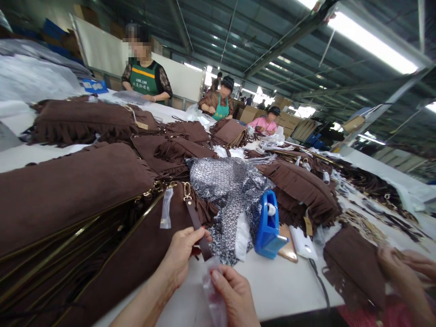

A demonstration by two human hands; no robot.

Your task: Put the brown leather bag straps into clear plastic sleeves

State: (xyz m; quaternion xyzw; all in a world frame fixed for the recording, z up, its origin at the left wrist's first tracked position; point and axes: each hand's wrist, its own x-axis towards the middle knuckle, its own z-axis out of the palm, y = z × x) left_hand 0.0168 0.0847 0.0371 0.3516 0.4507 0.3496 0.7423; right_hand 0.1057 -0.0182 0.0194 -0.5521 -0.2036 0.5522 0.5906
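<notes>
My left hand pinches a dark brown leather strap between thumb and fingers. The strap's upper end joins a gold clasp on a brown suede bag. Close to the strap's lower end, my right hand grips a small clear plastic sleeve. Whether the sleeve surrounds the strap tip or only touches it, I cannot tell. Another clear sleeve hangs from the bag's hardware. Several brown bags with gold zips are stacked at the left.
A blue tape dispenser stands right of my hands, against patterned black-and-white wrapping. Beside it lie a phone and a white device with a cord. A co-worker's hands hold a fringed bag at right. More people work across the table.
</notes>
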